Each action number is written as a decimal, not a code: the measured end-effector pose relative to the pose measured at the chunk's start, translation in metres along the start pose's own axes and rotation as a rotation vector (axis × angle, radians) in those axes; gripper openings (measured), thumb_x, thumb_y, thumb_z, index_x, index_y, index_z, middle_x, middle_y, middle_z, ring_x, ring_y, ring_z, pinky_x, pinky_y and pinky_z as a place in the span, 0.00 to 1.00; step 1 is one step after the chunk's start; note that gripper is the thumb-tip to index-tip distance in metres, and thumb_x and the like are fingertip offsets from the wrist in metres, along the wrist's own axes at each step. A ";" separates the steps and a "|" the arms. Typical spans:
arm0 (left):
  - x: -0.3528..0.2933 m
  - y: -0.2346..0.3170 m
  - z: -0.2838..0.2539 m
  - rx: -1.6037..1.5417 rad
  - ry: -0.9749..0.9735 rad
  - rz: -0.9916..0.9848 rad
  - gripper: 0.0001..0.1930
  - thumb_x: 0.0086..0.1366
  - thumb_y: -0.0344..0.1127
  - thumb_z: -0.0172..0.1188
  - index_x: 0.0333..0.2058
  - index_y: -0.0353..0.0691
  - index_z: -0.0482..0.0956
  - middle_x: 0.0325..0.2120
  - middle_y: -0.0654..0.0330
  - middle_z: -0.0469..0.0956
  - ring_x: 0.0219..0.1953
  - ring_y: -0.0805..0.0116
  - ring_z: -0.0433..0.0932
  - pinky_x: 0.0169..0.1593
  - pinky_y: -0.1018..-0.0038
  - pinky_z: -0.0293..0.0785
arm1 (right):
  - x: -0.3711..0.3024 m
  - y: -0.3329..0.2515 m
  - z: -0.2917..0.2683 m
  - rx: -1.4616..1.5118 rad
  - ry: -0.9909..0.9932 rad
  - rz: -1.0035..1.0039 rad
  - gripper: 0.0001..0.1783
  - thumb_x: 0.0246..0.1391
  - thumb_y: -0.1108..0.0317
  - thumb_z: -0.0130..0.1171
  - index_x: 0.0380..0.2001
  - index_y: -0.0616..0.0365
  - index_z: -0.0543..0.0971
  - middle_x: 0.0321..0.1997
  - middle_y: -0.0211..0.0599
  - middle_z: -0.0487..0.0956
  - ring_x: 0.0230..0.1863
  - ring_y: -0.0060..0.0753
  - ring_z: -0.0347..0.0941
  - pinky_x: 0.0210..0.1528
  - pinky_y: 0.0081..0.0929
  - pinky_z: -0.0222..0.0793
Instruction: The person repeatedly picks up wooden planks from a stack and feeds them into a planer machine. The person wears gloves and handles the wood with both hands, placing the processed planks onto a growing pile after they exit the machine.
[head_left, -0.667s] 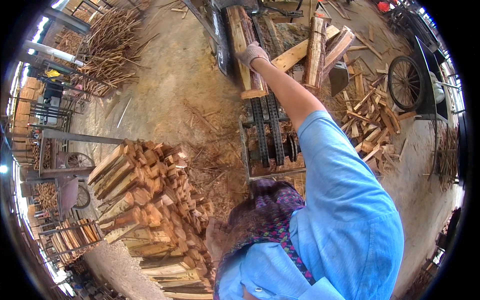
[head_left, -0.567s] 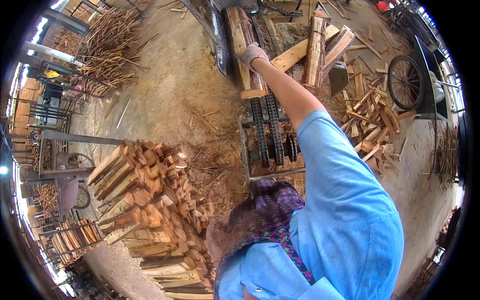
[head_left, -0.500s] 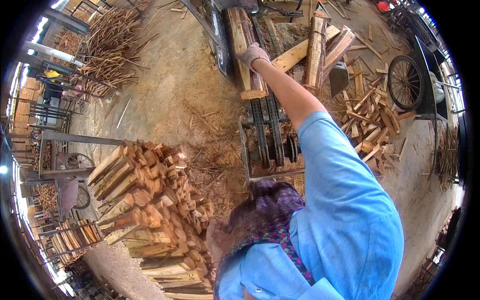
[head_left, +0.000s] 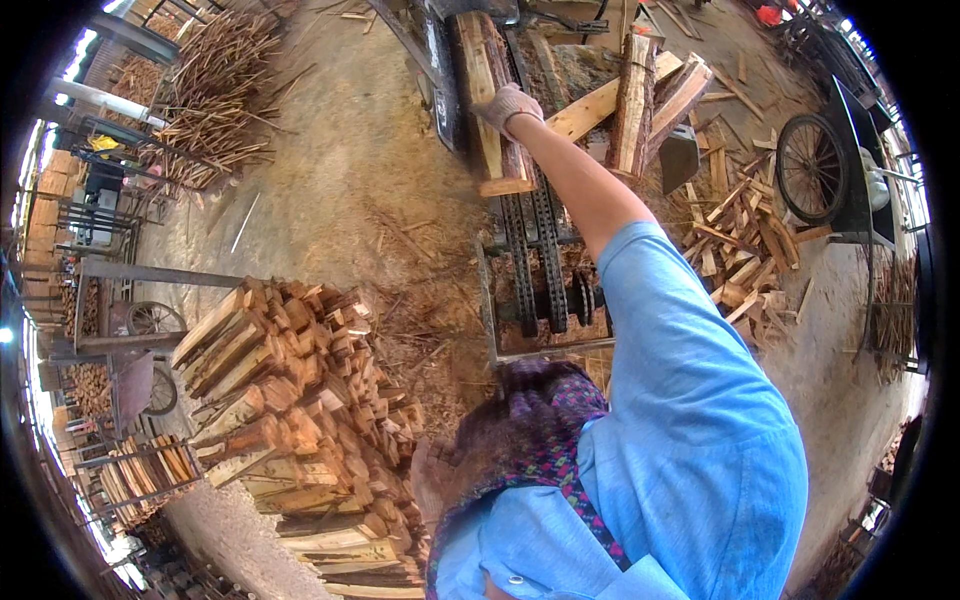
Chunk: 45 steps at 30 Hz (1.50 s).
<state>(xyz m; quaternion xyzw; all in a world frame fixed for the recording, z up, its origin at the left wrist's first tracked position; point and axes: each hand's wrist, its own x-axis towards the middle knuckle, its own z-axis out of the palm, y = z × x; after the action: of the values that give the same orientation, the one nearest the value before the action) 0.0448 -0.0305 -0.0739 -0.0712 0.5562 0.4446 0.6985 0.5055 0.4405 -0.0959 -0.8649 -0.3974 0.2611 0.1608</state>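
Observation:
A long split log (head_left: 484,95) with a pale cut face lies lengthwise on the chain conveyor (head_left: 537,265) of a machine at the far middle. My right hand (head_left: 510,108), in a light knitted glove, is closed over the log's right side, fingers bent across its top. My right arm stretches forward to it. Low in the view, my left hand (head_left: 431,474) hangs beside the dark patterned apron (head_left: 575,420), close to the stacked firewood (head_left: 320,400). It is partly hidden and its fingers do not show clearly.
Split timbers (head_left: 630,105) lean right of the conveyor, above a heap of small wood pieces (head_left: 745,245). A cart wheel (head_left: 812,167) stands farther right. Thin sticks (head_left: 220,95) are piled at far left. The machine's metal frame (head_left: 555,350) edges toward me; bark litters the floor.
My right hand stays on the log, which has barely shifted. The conveyor chain links looked smeared before and are sharp now.

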 end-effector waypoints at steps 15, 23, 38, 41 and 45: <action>0.047 -0.008 -0.085 0.061 -0.105 0.035 0.24 0.76 0.56 0.57 0.61 0.48 0.76 0.54 0.57 0.78 0.55 0.51 0.75 0.58 0.41 0.75 | -0.006 -0.008 -0.005 0.019 -0.021 0.017 0.55 0.58 0.33 0.64 0.70 0.72 0.65 0.65 0.65 0.79 0.67 0.64 0.77 0.67 0.49 0.74; 0.025 -0.012 -0.063 0.100 -0.046 0.155 0.22 0.76 0.57 0.56 0.58 0.49 0.79 0.51 0.58 0.81 0.51 0.51 0.78 0.54 0.38 0.78 | 0.002 0.002 0.001 -0.011 0.054 -0.055 0.53 0.57 0.33 0.65 0.66 0.73 0.71 0.61 0.64 0.82 0.63 0.60 0.80 0.64 0.47 0.76; 0.025 -0.008 -0.057 0.026 -0.039 0.047 0.22 0.72 0.53 0.63 0.56 0.47 0.80 0.48 0.56 0.84 0.50 0.52 0.80 0.55 0.44 0.78 | 0.009 0.004 0.005 -0.048 -0.009 -0.009 0.59 0.54 0.27 0.68 0.70 0.70 0.67 0.66 0.57 0.80 0.67 0.57 0.78 0.65 0.49 0.76; 0.023 -0.008 -0.053 -0.021 -0.039 0.014 0.23 0.73 0.53 0.63 0.57 0.45 0.79 0.47 0.56 0.84 0.48 0.52 0.81 0.55 0.44 0.79 | 0.011 0.004 0.007 -0.048 -0.014 0.001 0.59 0.54 0.28 0.68 0.70 0.69 0.68 0.66 0.57 0.80 0.67 0.58 0.78 0.65 0.49 0.76; 0.024 -0.010 -0.054 -0.026 -0.043 0.060 0.24 0.73 0.52 0.62 0.60 0.44 0.78 0.48 0.55 0.83 0.49 0.52 0.80 0.56 0.44 0.79 | 0.021 0.010 0.009 -0.018 -0.058 0.013 0.57 0.54 0.27 0.67 0.70 0.67 0.70 0.66 0.55 0.80 0.66 0.56 0.78 0.64 0.49 0.76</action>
<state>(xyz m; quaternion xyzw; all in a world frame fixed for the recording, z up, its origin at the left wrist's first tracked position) 0.0126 -0.0556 -0.1178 -0.0540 0.5370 0.4742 0.6955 0.5176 0.4509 -0.1142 -0.8610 -0.3985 0.2836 0.1396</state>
